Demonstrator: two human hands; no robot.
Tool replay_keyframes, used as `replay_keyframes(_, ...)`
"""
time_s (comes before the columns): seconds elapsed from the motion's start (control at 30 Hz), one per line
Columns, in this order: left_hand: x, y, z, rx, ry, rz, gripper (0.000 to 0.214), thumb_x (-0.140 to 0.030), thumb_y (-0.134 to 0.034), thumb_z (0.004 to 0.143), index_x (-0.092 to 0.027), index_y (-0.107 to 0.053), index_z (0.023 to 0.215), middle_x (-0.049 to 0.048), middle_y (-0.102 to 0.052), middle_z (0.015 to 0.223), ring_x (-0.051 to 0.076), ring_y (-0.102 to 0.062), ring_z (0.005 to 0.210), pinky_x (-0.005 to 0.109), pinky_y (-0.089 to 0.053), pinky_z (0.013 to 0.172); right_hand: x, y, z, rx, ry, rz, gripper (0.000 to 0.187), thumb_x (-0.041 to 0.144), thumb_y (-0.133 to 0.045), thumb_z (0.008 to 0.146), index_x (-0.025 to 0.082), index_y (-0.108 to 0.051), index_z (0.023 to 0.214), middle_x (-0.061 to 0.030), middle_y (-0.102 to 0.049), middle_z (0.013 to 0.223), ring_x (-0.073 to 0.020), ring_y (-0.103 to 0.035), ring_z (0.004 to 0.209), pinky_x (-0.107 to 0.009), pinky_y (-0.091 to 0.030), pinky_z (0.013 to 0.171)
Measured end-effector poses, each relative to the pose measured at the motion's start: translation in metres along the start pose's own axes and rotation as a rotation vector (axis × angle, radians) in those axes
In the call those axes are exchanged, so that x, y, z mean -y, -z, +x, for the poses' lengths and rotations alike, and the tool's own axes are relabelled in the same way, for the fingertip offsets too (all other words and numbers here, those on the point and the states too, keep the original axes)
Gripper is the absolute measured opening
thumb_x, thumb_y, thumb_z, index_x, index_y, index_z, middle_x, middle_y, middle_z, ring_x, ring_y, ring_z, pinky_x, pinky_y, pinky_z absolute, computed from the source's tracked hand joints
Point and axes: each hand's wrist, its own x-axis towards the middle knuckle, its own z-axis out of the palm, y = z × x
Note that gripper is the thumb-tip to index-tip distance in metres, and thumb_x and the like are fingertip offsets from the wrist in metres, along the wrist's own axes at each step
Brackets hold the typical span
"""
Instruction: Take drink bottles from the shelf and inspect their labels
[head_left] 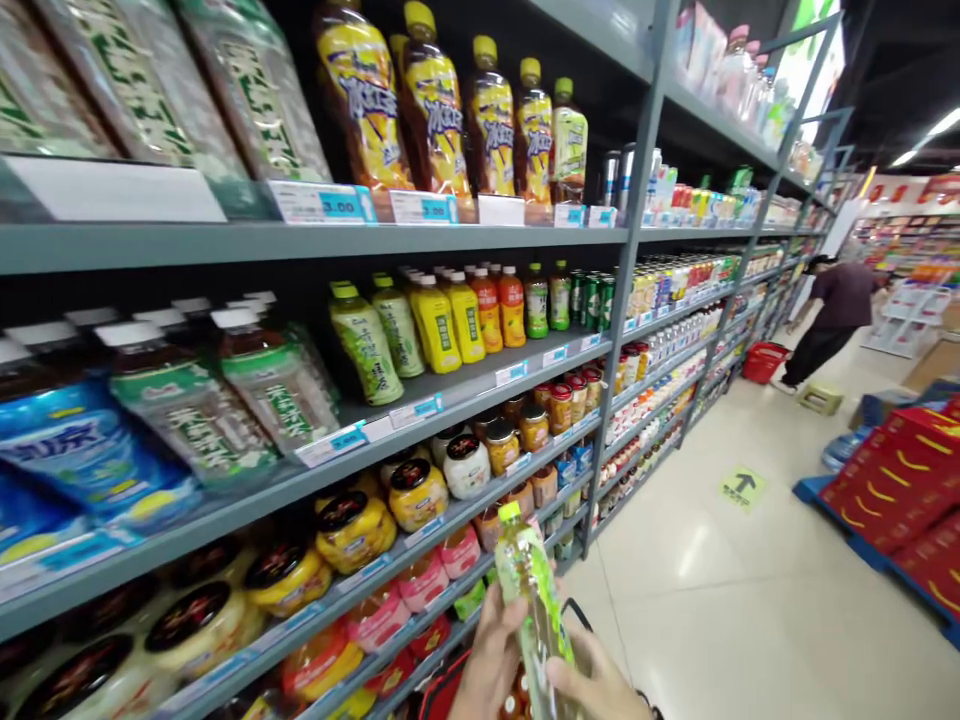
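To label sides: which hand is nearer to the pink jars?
Left. The left hand is below the pink jars, on the shelf side of the bottle; the right hand is on its aisle side.

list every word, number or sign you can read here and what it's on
"3.00": price tag below the yellow-labelled bottles.
Black arrow, no words: floor sticker.
Too blurred to read: bottle labels, other price tags, green bottle in left hand and right hand.
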Motion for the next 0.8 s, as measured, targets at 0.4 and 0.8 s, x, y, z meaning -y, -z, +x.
replay_keyframes(0.4, -0.090, -0.095, -0.010, 0.328, -0.305, 0.325, 0.067, -0.059, -0.083, 0.075, -0.015, -0.068, 0.122, 0.0162, -0.075, 0.109, 0.032, -0.073, 0.102, 0.043, -0.060, 0.090, 0.067, -0.007, -0.008, 0.066, 0.353, -0.081, 0.062, 0.042, -0.085, 0.083, 0.025, -0.065, 0.139, -0.0103, -0.072, 0.138, -0.0314, -0.066, 0.130, -0.043, -0.051, 0.115)
replay_keyframes(0.8, -0.101, -0.118, -0.029, 0.409, -0.455, 0.414, 0.044, -0.042, -0.082, 0.082, -0.014, -0.069, 0.114, 0.0100, -0.072, 0.096, 0.021, -0.068, 0.083, 0.031, -0.059, 0.073, 0.074, -0.025, -0.009, -0.220, 0.604, -0.383, 0.065, 0.038, -0.093, 0.075, 0.024, -0.052, 0.124, -0.0088, -0.061, 0.120, -0.0255, -0.069, 0.108, -0.037, -0.059, 0.094)
